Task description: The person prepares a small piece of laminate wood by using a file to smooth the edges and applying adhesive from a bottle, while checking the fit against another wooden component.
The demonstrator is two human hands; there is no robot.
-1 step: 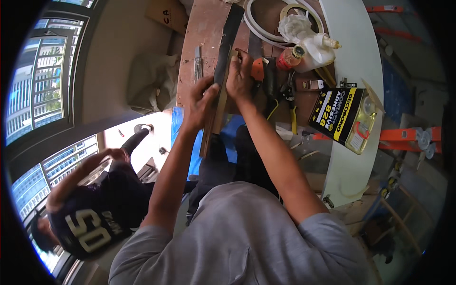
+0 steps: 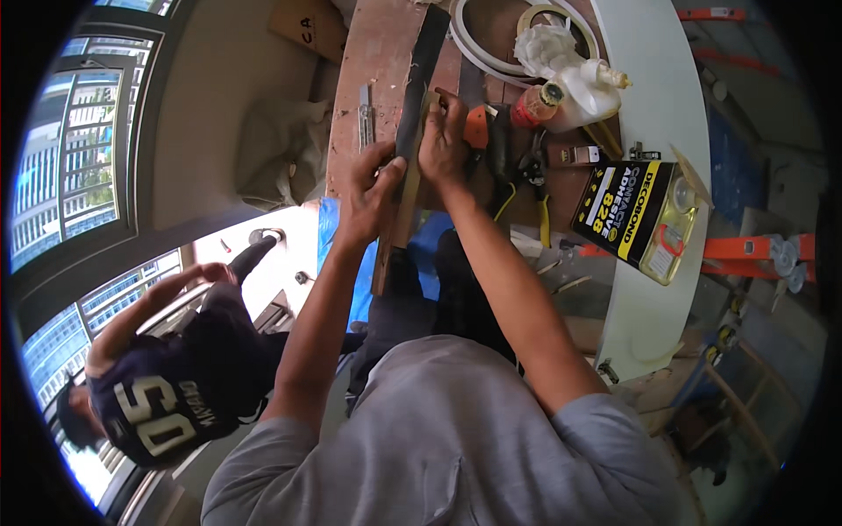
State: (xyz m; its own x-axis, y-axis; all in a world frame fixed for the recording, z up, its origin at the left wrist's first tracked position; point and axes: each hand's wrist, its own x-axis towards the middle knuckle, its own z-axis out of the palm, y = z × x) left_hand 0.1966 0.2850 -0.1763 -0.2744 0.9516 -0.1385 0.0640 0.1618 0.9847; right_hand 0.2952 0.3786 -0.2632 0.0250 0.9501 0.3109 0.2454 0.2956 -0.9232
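Note:
A long strip with a dark face [image 2: 422, 70] runs from the far end of the workbench toward my body. Its near part shows a narrow brown wooden edge [image 2: 404, 219] that hangs past the bench. My left hand [image 2: 367, 197] is closed around the strip, thumb on top. Just beyond it on the right, my right hand [image 2: 445, 151] is closed on the strip's right side, its thumb pointing away from me. A pale, block-like edge [image 2: 431, 100] shows by that thumb; what it belongs to is mostly hidden by the fingers.
On the bench [image 2: 373, 53] lie a utility knife [image 2: 366, 118], yellow-handled pliers [image 2: 537, 171], rolls of edging [image 2: 478, 53], a white bottle [image 2: 588, 98] and a red bottle [image 2: 537, 105]. An adhesive can [image 2: 636, 219] stands on a white panel [image 2: 658, 88]. Another person [image 2: 175, 386] is at the left.
The other person's arm and torso have shifted slightly. The strip's near end has moved very slightly; both my hands keep nearly the same place and hold.

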